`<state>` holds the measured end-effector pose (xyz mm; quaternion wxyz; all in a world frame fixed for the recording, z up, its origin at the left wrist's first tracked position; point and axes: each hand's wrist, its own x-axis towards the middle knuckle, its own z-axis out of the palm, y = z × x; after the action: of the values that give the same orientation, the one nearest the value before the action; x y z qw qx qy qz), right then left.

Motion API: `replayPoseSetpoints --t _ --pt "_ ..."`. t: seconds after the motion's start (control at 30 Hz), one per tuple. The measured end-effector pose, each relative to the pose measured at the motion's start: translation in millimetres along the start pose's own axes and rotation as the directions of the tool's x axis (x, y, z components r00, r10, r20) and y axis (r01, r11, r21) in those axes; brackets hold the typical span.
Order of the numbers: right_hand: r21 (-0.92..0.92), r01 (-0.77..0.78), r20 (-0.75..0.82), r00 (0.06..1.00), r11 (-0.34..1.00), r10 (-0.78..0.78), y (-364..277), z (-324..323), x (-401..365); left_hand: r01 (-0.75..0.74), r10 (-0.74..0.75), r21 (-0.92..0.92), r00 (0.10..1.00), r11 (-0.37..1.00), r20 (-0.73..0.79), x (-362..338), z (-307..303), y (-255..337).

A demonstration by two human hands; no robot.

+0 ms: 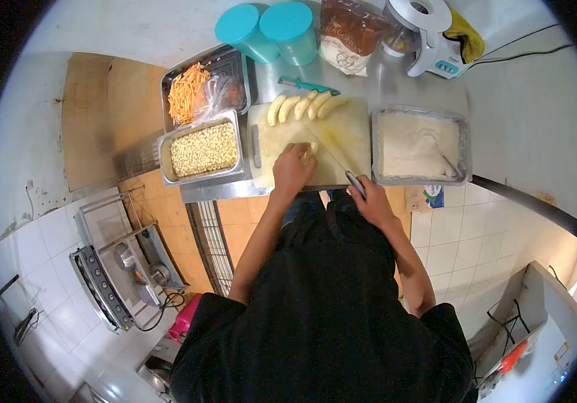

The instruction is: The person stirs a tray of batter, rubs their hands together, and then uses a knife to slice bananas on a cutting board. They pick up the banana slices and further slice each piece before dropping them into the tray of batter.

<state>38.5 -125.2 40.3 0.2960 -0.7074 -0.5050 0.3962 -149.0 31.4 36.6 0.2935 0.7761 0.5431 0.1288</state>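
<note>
My right hand [374, 203] is closed round the dark handle of a knife [355, 183]. Its blade slants up and left across the pale cutting board [261, 171]. On the board's lower middle, my left hand [292, 168] has its fingers bent over a peeled banana [312, 149], mostly hidden under them. Several peeled bananas [287, 107] lie in a row along the board's far edge. Just beyond them rests a teal-handled peeler-like tool [308, 85].
Left of the board stand a metal pan of pale diced pieces [202, 149] and a dark tray [237, 67] with orange strips [187, 93]. To the right is a tub of whitish batter [417, 144]. Teal-lidded containers [288, 30], a brown bag [350, 33] and a blender [429, 33] line the back.
</note>
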Motion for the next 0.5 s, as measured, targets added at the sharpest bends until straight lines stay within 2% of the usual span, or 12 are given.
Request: replayPoseSetpoints --t 0.13,0.27,0.33,0.5 --pt "0.018 -0.013 0.008 1.000 1.000 0.013 2 3 1 0.009 -0.008 -0.099 1.000 0.995 0.011 -1 1 -4" --pt "0.006 -0.004 0.000 1.000 1.000 0.004 1 5 3 0.045 -0.039 -0.108 0.997 0.993 0.062 -6 -4 0" --pt "0.000 0.010 -0.006 1.000 1.000 -0.010 2 5 4 -0.017 0.017 -0.023 0.999 1.000 0.043 -8 1 -3" --pt "0.009 0.014 0.019 1.000 1.000 -0.014 -2 1 7 -0.017 0.015 0.021 0.997 1.000 0.080 -12 0 3"
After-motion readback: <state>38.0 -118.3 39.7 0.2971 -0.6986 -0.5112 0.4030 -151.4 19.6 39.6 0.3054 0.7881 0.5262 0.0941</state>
